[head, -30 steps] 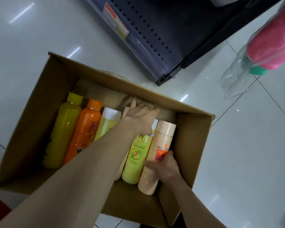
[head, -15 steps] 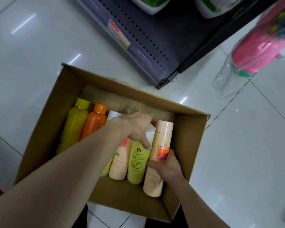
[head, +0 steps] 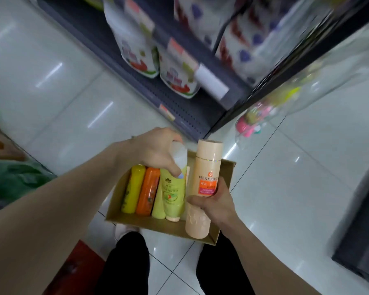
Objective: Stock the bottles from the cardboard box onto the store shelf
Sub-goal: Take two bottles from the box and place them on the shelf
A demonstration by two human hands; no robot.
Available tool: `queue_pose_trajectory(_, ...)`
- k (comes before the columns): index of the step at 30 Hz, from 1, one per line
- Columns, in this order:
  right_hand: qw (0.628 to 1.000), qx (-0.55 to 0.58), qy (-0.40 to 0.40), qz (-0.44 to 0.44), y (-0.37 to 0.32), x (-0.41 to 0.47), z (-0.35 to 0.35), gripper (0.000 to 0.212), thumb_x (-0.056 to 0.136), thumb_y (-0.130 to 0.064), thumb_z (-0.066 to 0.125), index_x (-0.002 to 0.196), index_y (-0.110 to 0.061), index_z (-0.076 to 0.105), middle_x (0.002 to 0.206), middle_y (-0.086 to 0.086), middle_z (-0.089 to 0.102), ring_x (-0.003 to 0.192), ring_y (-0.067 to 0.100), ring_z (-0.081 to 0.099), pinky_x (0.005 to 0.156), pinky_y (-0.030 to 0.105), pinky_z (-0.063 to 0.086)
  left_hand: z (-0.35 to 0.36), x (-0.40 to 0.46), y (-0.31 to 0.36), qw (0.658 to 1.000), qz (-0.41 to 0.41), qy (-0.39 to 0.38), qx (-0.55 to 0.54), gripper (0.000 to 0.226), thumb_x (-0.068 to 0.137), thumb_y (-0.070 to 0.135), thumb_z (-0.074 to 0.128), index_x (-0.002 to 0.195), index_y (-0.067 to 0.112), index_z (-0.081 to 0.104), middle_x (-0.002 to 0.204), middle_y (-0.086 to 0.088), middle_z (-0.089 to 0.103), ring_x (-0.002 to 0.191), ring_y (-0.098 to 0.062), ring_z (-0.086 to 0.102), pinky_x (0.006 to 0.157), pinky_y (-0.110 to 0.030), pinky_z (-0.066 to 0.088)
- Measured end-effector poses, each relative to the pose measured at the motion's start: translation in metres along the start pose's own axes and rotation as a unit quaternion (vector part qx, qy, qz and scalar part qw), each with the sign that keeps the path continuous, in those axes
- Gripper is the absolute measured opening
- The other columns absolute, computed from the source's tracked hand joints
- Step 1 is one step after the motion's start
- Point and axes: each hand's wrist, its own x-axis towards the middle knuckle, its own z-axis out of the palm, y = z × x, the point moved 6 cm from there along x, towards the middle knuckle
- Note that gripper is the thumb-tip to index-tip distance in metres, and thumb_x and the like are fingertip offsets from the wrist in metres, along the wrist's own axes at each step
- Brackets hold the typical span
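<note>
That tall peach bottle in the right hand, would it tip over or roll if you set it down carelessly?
The peach bottle is tall and narrow with a flat cap, so upright it would probably tip from a nudge. Its round body would likely roll on its side. The surface looks smooth and glossy, perhaps slippery; the right hand wraps its middle firmly.

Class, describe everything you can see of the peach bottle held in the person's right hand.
The peach bottle is a tall cylinder of what looks like smooth plastic, with a flat matching cap, a thin shiny band below it, and an orange and pink label beneath dark printed lettering. It is closed and roughly upright, held above the right end of the cardboard box. The right hand grips its lower half, so the base shows below the fingers. Nothing else visibly touches it.
</note>
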Motion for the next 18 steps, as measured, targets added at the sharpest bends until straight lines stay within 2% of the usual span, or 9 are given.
queue_pose_trajectory(3,0.999,0.018,-0.008,-0.034,-0.061,-0.055,-0.014,0.057,0.048,-0.023,0.087,0.095,-0.032,0.056,0.094,-0.006,0.071,0.086,0.013,0.069,0.083,0.042,0.058,-0.065,-0.064,0.031,0.999,0.013,0.020,-0.025,0.060,0.049,0.037,0.086,0.103,0.026,0.062,0.100,0.004,0.065,0.090,-0.015,0.061,0.079,-0.034,0.054)
queue_pose_trajectory(5,0.998,0.023,-0.009,-0.058,-0.100,-0.094,-0.025,0.059,0.045,-0.024,0.088,0.095,-0.031,0.056,0.094,-0.004,0.072,0.085,0.014,0.070,0.081,0.042,0.058,-0.107,-0.109,0.056,0.998,0.031,0.036,-0.031,0.068,0.049,0.034,0.088,0.111,0.031,0.060,0.108,0.007,0.064,0.097,-0.013,0.060,0.086,-0.034,0.053)
queue_pose_trajectory(9,0.992,0.027,-0.010,-0.124,-0.177,-0.176,-0.055,0.064,0.046,-0.022,0.092,0.099,-0.030,0.056,0.088,-0.003,0.073,0.081,0.013,0.071,0.075,0.036,0.060,-0.187,-0.199,0.117,0.993,0.079,0.085,-0.001,0.080,0.050,0.038,0.087,0.123,0.028,0.054,0.121,0.011,0.058,0.112,-0.010,0.054,0.097,-0.030,0.046)
queue_pose_trajectory(11,0.987,0.032,-0.008,-0.156,-0.211,-0.216,-0.071,0.069,0.047,-0.020,0.093,0.105,-0.028,0.057,0.089,-0.002,0.074,0.082,0.013,0.071,0.075,0.033,0.060,-0.220,-0.240,0.145,0.989,0.097,0.113,0.002,0.078,0.048,0.040,0.086,0.117,0.029,0.053,0.116,0.012,0.058,0.108,-0.010,0.054,0.095,-0.031,0.047)
queue_pose_trajectory(13,0.980,0.026,-0.002,-0.198,-0.247,-0.254,-0.085,0.075,0.043,-0.026,0.093,0.109,-0.031,0.057,0.092,-0.003,0.075,0.084,0.012,0.071,0.078,0.036,0.059,-0.250,-0.279,0.169,0.983,0.112,0.145,-0.003,0.069,0.043,0.045,0.084,0.102,0.031,0.051,0.101,0.013,0.059,0.096,-0.013,0.057,0.086,-0.037,0.050)
queue_pose_trajectory(15,0.969,0.020,0.003,-0.247,-0.279,-0.291,-0.099,0.075,0.042,-0.023,0.093,0.108,-0.034,0.059,0.093,-0.007,0.076,0.084,0.010,0.072,0.080,0.038,0.059,-0.276,-0.316,0.194,0.976,0.130,0.172,0.006,0.065,0.040,0.051,0.083,0.092,0.033,0.049,0.090,0.015,0.057,0.088,-0.013,0.056,0.079,-0.038,0.051)
queue_pose_trajectory(18,0.956,0.035,0.021,-0.291,-0.319,-0.338,-0.120,0.076,0.042,-0.014,0.094,0.107,-0.030,0.058,0.092,-0.012,0.076,0.081,0.004,0.072,0.073,0.025,0.059,-0.311,-0.365,0.229,0.966,0.156,0.207,0.008,0.060,0.041,0.049,0.084,0.089,0.033,0.051,0.085,0.012,0.060,0.081,-0.008,0.057,0.070,-0.036,0.054)
